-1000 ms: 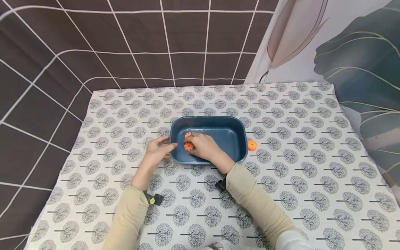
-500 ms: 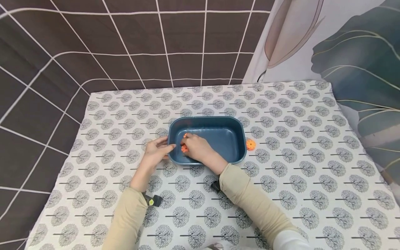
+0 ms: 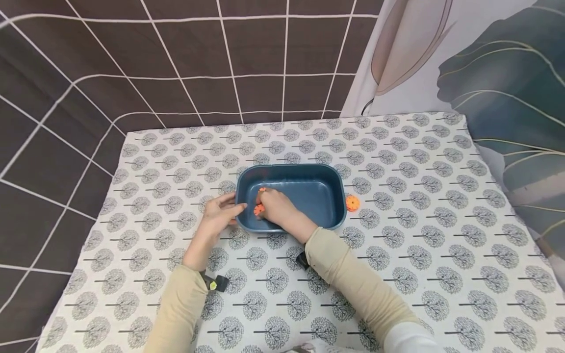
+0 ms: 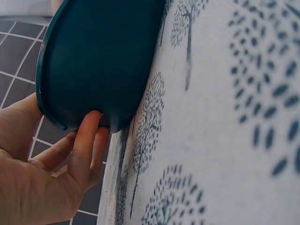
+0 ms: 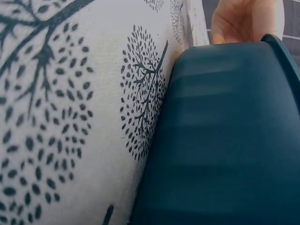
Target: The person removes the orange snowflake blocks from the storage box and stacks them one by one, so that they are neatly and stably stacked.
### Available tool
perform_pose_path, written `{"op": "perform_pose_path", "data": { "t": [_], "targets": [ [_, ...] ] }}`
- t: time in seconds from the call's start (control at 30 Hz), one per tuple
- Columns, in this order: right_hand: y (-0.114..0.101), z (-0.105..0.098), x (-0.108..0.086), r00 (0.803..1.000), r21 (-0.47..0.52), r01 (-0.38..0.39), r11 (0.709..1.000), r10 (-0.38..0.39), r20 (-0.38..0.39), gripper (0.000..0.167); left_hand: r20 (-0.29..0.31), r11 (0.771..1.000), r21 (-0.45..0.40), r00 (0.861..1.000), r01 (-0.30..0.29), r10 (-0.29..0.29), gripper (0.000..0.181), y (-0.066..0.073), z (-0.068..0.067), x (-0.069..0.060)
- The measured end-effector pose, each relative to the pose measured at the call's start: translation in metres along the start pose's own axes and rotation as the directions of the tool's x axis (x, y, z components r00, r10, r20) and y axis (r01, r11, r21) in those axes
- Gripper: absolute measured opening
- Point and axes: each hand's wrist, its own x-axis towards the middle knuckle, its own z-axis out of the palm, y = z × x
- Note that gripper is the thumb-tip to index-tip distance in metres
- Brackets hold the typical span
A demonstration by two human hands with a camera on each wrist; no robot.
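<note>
A dark blue plastic basin [image 3: 304, 226] stands on the cloth in the middle of the table. My left hand [image 3: 215, 215] holds its left end, thumb over the rim and fingers against the outer wall, as the left wrist view also shows. Inside the basin's left half, my right hand [image 3: 278, 208] has its fingers curled at an orange disc [image 3: 259, 210] with a notched-looking edge. A bit of orange [image 3: 262, 189] shows beyond the knuckles, mostly covered. The right fingertips are hidden; in the right wrist view the basin wall [image 5: 225, 122] blocks them.
Another orange disc [image 3: 352, 203] lies on the cloth just outside the basin's right end. The tree-print cloth [image 3: 419, 220] covers the table. A dark tiled-pattern curtain [image 3: 260, 54] hangs behind and to the left.
Within the basin, my right hand has shifted slightly left, and the near orange disc moved a little left with it. The far orange piece is now more covered. My left hand stays on the rim.
</note>
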Motion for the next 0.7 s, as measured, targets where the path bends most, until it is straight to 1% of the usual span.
{"op": "perform_pose_path", "data": {
  "t": [0.17,0.27,0.37,0.57,0.7],
  "targets": [
    [0.0003,0.0011,-0.0001,0.998,-0.027,-0.068,0.997,0.067,-0.015,0.032,-0.001,1.0,0.0,1.0,0.003,-0.003,0.06,-0.0012,0.0002,0.0002],
    [0.0003,0.001,-0.0003,0.996,-0.027,-0.086,0.996,0.085,-0.022,0.034,-0.004,1.0,-0.001,1.0,0.002,-0.002,0.06,-0.0016,0.0002,0.0006],
    [0.0003,0.0001,-0.0004,0.996,-0.016,-0.087,0.996,0.087,-0.009,0.034,-0.007,1.0,0.002,1.0,-0.001,0.001,0.06,-0.0017,0.0002,0.0011],
    [-0.0008,-0.0021,0.0018,0.996,0.025,-0.067,0.997,0.065,0.066,0.031,-0.011,1.0,0.008,1.0,-0.005,0.006,0.06,-0.0025,-0.0005,0.0019],
    [-0.0008,-0.0027,0.001,0.996,0.053,-0.048,0.997,0.044,0.084,0.027,-0.012,1.0,0.007,1.0,-0.004,0.004,0.06,-0.0026,0.0001,0.002]
  ]
}}
